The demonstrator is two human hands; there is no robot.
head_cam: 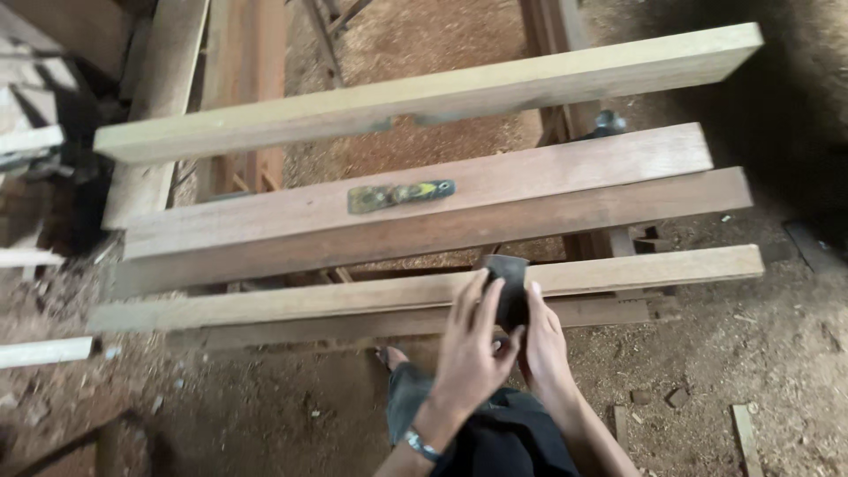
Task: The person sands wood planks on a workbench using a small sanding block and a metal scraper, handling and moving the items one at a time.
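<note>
Both hands are closing around a small dark block point(508, 290) at the near edge of the nearest pale plank point(424, 293): the left hand point(468, 340) is wrapping its fingers over the front, the right hand point(543, 340) is pinching it from behind, so the grip is closed on the block. It may be slipping toward the sawdust floor point(760, 353), since the plank is narrow and lying loose across trestles. A yellow-handled tool point(399, 194) is lying on the reddish board point(565, 172) beyond. No containers are showing.
</note>
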